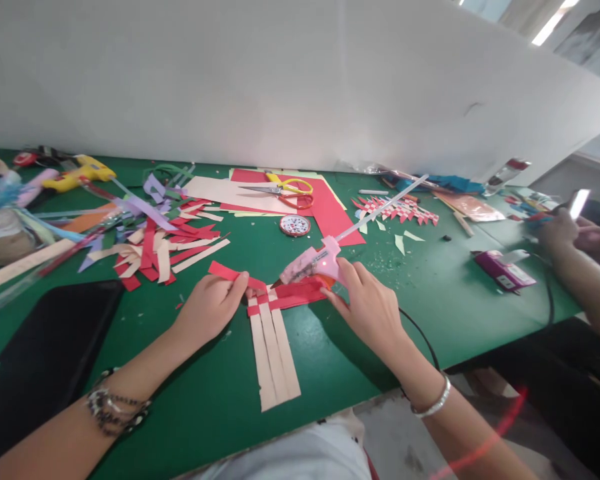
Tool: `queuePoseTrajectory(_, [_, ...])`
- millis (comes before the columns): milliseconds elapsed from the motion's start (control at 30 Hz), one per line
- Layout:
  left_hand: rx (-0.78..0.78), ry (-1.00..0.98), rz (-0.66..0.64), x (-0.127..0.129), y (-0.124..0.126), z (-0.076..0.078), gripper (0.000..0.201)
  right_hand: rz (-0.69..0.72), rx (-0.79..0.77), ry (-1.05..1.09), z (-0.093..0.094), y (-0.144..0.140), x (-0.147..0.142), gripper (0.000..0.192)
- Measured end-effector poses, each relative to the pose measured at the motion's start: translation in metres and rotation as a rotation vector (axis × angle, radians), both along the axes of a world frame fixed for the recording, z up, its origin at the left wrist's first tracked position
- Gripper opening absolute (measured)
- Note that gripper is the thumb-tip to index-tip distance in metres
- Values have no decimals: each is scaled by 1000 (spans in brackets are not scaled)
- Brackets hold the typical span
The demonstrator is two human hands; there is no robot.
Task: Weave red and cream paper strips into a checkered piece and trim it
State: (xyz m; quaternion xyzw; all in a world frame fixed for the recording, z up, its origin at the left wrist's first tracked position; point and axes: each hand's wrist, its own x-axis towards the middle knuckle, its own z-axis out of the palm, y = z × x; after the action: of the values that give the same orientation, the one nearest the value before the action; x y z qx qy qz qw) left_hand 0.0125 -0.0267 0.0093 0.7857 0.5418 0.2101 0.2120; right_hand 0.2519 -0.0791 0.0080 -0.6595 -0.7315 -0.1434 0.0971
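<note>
My left hand (217, 299) pinches a short red paper strip (233, 273) at the top of a woven piece. In that piece, cream paper strips (275, 353) hang down toward me and red strips (300, 294) cross them near the top, reaching out to the right. My right hand (367, 300) is wrapped round a pink glue gun (310, 264), whose nozzle points left at the weave's upper edge. A long clear glue stick (380, 210) sticks out of the gun's back.
Cut red and cream strips (155, 250) are heaped at left, near a black phone-like slab (50, 360) and a yellow glue gun (83, 173). Scissors (280, 190) lie on paper sheets (325, 210). A purple box (503, 270) and another person's hands (560, 233) are at right.
</note>
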Motion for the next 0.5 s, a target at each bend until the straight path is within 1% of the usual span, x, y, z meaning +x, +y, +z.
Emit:
queuePoseTrajectory(167, [0,15,13,1,-1,1,54,-5,-67,-23,0,3,-7,34])
queuePoseTrajectory(333, [3,-3,-2,2,-1,3,52,-21,-92,-44,-1,4,-7,30])
queuePoseTrajectory(500, [-3,3,0,1,-1,2,52,-24,-49,-75,-2,3,-5,28])
